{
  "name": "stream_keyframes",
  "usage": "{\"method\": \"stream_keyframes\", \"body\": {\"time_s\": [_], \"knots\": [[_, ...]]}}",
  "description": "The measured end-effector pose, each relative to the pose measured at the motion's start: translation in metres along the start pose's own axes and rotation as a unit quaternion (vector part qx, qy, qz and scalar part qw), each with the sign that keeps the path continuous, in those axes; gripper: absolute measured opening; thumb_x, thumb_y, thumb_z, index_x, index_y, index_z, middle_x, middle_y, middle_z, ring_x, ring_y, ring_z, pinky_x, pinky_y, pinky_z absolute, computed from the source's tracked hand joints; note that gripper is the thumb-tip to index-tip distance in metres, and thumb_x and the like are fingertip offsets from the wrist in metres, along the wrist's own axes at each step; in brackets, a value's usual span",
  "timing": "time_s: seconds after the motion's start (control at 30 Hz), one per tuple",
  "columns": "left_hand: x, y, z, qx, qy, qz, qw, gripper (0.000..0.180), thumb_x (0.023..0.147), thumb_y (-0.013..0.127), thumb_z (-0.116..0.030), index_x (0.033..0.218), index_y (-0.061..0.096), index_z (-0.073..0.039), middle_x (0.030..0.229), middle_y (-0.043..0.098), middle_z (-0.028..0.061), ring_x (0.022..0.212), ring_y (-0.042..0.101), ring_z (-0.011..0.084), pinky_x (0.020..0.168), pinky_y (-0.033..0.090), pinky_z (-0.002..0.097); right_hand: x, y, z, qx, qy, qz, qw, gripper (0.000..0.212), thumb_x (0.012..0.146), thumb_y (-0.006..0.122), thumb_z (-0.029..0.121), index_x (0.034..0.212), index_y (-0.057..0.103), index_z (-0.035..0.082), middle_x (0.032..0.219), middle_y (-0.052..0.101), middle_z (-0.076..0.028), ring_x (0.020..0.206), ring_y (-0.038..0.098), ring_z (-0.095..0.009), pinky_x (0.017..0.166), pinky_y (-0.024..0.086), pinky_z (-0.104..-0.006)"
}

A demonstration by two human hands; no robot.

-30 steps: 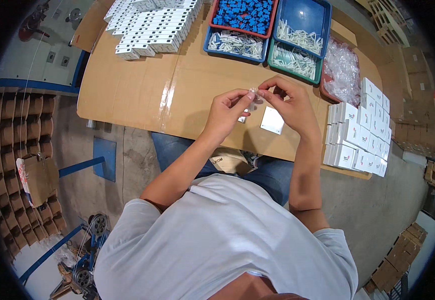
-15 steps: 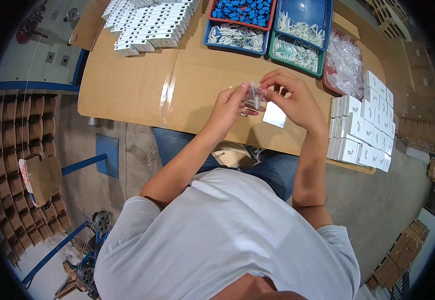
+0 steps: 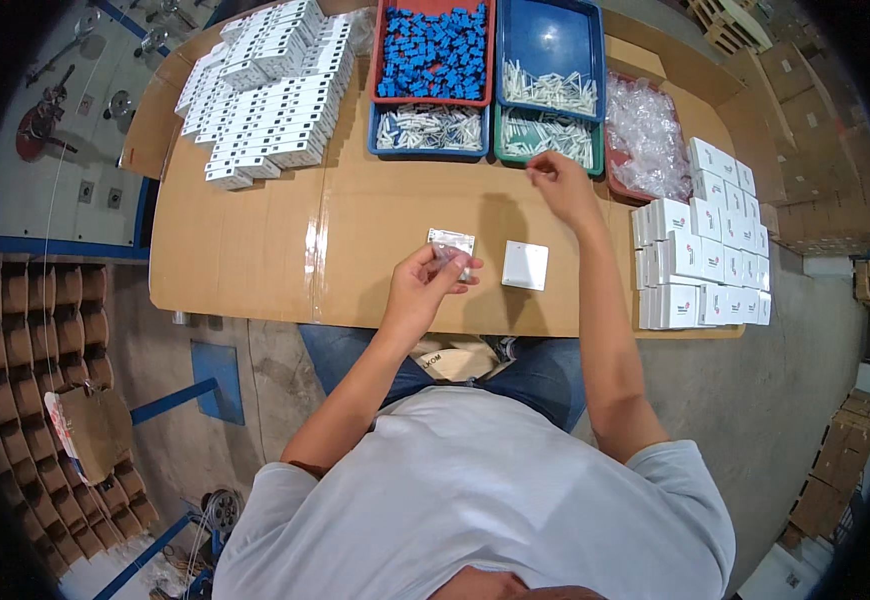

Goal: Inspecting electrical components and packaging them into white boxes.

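My left hand (image 3: 425,285) holds a small clear plastic bag (image 3: 451,245) over the front middle of the cardboard-covered table (image 3: 255,250). My right hand (image 3: 558,183) is stretched forward, fingers pinched together, just in front of the green tray of white parts (image 3: 545,135); I cannot tell if it holds anything. A white square plate (image 3: 525,265) lies flat on the table between my two hands.
At the back stand a red tray of blue parts (image 3: 435,50), a blue tray of white parts (image 3: 552,85) and another tray of white parts (image 3: 427,128). A red tub of clear bags (image 3: 647,135) sits right of them. White boxes are stacked at the right (image 3: 700,250) and back left (image 3: 265,90).
My right hand has let go of the bag and reached forward toward the trays. My left hand stays with the bag, a little lower.
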State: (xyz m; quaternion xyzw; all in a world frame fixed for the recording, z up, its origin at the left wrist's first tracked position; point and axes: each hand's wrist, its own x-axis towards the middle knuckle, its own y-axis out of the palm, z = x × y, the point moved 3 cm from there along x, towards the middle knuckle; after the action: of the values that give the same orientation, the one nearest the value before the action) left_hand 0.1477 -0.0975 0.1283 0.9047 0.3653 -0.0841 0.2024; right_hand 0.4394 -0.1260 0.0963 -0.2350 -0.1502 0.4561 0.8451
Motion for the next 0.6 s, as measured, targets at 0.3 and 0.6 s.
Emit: {"method": "stream_keyframes", "body": {"time_s": [0.3,0.6], "knots": [[-0.017,-0.006,0.027,0.001,-0.053,-0.005,0.999,0.02,0.103,0.06,-0.019,0.113,0.064,-0.002,0.108,0.073,0.01,0.088,0.071,0.0165,0.077,0.056,0.0291,0.082,-0.002,-0.109,-0.247,0.005,-0.089,0.965,0.022,0.084,0.059,0.002,0.102,0.072,0.003,0.095,0.074,-0.019,0.089,0.071,-0.036,0.078,0.055,-0.0428],[-0.012,-0.006,0.013,0.004,-0.053,0.009,0.999,0.033,0.109,0.048,-0.027,0.121,0.064,-0.001,0.113,0.072,0.0124,0.091,0.071,0.0178,0.081,0.057,0.0303,0.091,0.043,-0.064,-0.287,0.014,-0.068,0.955,0.022,0.084,0.065,0.011,0.105,0.072,0.008,0.104,0.07,-0.019,0.1,0.067,-0.038,0.085,0.054,-0.0493]]}}
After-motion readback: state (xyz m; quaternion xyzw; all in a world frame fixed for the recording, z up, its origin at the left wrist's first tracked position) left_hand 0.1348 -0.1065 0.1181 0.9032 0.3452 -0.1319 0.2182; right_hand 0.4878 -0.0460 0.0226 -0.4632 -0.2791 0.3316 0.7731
